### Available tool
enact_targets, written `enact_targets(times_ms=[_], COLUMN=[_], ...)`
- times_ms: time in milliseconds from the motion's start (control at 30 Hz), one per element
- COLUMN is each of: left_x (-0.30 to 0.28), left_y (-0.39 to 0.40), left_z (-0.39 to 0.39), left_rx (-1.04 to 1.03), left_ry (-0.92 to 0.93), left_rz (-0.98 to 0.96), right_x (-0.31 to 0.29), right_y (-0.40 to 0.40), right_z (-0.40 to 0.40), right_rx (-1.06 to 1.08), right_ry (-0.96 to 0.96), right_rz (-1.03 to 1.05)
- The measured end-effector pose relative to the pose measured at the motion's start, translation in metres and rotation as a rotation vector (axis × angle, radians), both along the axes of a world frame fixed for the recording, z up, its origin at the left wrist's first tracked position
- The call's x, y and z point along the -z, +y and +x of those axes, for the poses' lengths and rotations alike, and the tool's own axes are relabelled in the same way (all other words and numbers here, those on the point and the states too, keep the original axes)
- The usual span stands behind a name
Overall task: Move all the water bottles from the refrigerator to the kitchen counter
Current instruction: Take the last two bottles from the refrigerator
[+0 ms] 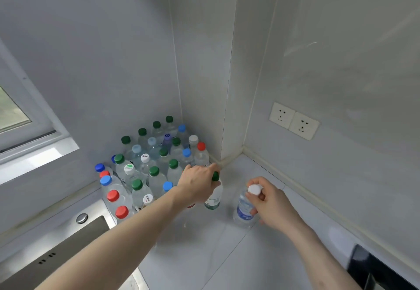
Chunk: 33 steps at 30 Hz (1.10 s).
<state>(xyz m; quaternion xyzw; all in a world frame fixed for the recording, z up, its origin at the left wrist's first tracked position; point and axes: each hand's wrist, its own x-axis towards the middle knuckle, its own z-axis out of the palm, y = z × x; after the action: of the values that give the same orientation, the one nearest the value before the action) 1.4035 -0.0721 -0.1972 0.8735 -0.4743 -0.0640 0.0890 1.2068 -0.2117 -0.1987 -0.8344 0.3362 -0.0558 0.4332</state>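
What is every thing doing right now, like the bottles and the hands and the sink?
Left hand: grips the green-capped bottle near its top.
Green-capped bottle: upright on the counter, capped.
Right hand: holds the white-capped bottle at its neck.
White-capped bottle: upright on the counter, capped.
Crowd of bottles: standing upright in the corner, all capped.
Counter: carries all the bottles.
Sink: looks dry.
Wall sockets: nothing plugged in.

Upright capped bottles [156, 167] clustered in counter [204, 251] corner
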Motion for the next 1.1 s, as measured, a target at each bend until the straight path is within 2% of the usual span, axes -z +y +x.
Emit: enact_targets(times_ms=[300,800,1100], left_x=[0.027,0.048,0.042], left_y=[-0.023,-0.033,-0.019], left_z=[0.056,0.095,0.091], left_rx=[-0.053,-0.17,-0.164], left_ry=[-0.008,0.005,0.014], left_rz=[0.098,0.159,0.06], right_x=[0.025,0.051,0.058], right_y=[-0.011,-0.028,-0.019], right_z=[0.064,0.168,0.199], right_rx=[0.028,0.013,0.014], right_ry=[0.011,0.078,0.056], right_rz=[0.024,0.075,0.167])
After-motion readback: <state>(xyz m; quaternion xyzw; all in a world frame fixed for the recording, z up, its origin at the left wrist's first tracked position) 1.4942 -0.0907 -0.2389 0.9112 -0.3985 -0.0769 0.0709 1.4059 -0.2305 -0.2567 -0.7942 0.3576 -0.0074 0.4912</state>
